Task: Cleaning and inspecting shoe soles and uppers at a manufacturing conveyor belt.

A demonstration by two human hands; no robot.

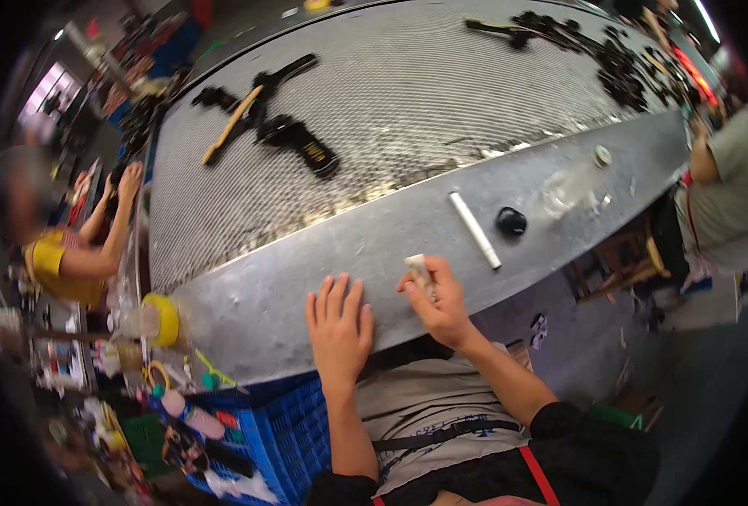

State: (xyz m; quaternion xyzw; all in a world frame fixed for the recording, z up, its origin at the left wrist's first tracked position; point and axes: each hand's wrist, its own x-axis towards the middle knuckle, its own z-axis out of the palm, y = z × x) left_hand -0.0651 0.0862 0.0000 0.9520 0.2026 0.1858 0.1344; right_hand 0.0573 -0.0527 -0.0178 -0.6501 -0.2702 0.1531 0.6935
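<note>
My left hand (340,325) lies flat on the grey metal ledge (306,253), fingers stretched out, holding nothing. To its right, my right hand (443,308) is closed around a crumpled whitish cloth (420,271), held just over the ledge; part of the cloth is hidden by the fingers. Beyond the right hand a white marker pen (475,230) lies slantwise on the ledge. Beside the pen sits a round black lump-like piece (510,221); I cannot tell its kind. Neither hand touches the pen or the black piece.
Behind the ledge, a wide mesh surface (407,93) carries black strap-like pieces (298,148) and a black pile (623,72). A yellow tape roll (163,320) stands at the ledge's left end. A blue crate (285,438) is below. People work left (78,253) and right (724,160).
</note>
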